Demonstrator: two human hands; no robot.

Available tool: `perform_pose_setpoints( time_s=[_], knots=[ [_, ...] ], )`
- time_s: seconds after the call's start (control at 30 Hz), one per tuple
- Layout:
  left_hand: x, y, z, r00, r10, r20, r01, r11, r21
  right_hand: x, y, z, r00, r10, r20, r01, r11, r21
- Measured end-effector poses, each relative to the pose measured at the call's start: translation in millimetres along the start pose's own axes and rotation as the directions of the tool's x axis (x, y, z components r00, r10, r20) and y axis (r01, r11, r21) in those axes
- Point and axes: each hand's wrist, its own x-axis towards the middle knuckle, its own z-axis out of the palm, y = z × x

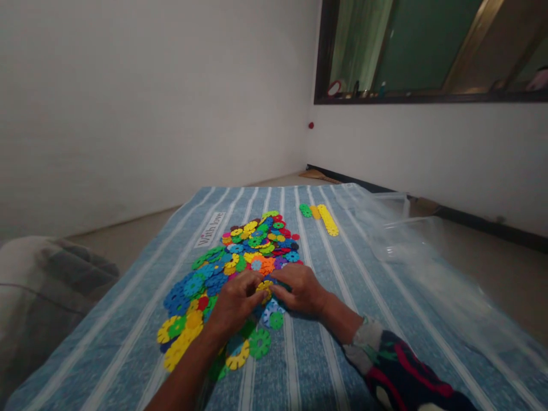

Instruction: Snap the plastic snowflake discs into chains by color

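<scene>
Pale walls (154, 108) meet behind a bench covered by a blue-and-white striped cloth (351, 268), with a dark-framed window (411, 48) at the upper right of the frame. Just below the centre, a yellow notched disc (266, 291) sits between the left hand (235, 298) and the right hand (302, 287); the fingers of both appear to pinch its edges, though whether it is joined to the dark blue piece just behind is hard to tell.

Judging by the layout, only a small share is arranged: a green row (305, 210), an orange row (315, 212) and a longer yellow row (328, 220) lie above and right of centre. Most discs lie in a loose, mixed pile (256, 242) reaching from the centre to the lower left, so much seems left to handle.

Striped cloth runs between the pile and the right side, giving the right forearm some sideways room. Clear plastic containers (396, 238) stand near the right edge of the bench, and grey fabric (47, 302) bulges beside the left edge. Beneath the left forearm, discs crowd closely, so a low sweep could scatter them.
</scene>
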Motion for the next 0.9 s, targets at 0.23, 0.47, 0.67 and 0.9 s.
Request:
perform_pose_setpoints(
  time_s=[0.23,0.47,0.67,0.9],
  knots=[
    [1,-2,0.9,1.0,0.008,0.003,-0.008,0.998,-0.062,4,-5,4,0.999,0.017,0.037,-0.016,1.0,-0.005],
    [0,-2,1.4,1.0,-0.023,-0.018,0.021,0.995,-0.099,4,-3,6,0.99,0.132,0.049,-0.137,0.983,0.124],
    [0,-7,5.7,0.996,0.057,-0.063,-0.062,0.994,-0.092,8,-8,0,0.969,0.226,0.102,-0.247,0.913,0.324],
    [0,-14,11.8,0.976,0.156,-0.154,-0.165,0.985,-0.048,9,-7,-1,0.94,0.305,0.153,-0.34,0.791,0.509]
  ],
)
